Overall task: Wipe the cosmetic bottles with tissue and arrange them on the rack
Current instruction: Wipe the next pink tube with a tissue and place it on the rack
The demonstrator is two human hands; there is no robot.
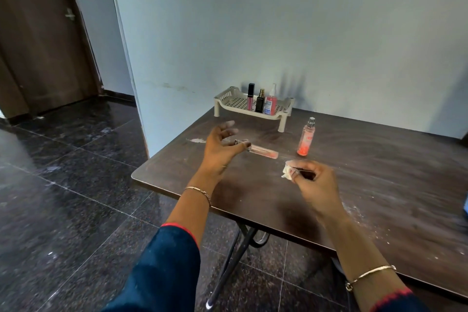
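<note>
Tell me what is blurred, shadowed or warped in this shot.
Head view: the left hand and the right hand, pinching a crumpled white tissue, are motion-blurred; the cream plastic rack is sharp; soft bottle shadows fall on the pale blue wall; the wide-angle lens bows the wall's corner edge.

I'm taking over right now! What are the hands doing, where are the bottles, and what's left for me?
Left hand: pinches the cap end of the slim pink bottle, which lies sideways low at the table.
Right hand: pinches the crumpled tissue, near that bottle but not touching it.
Done: three bottles stand on the rack: gloss tube, black bottle, red bottle.
Left: wipe and rack the slim pink bottle, then the orange spray bottle, which stands on the table.
</note>
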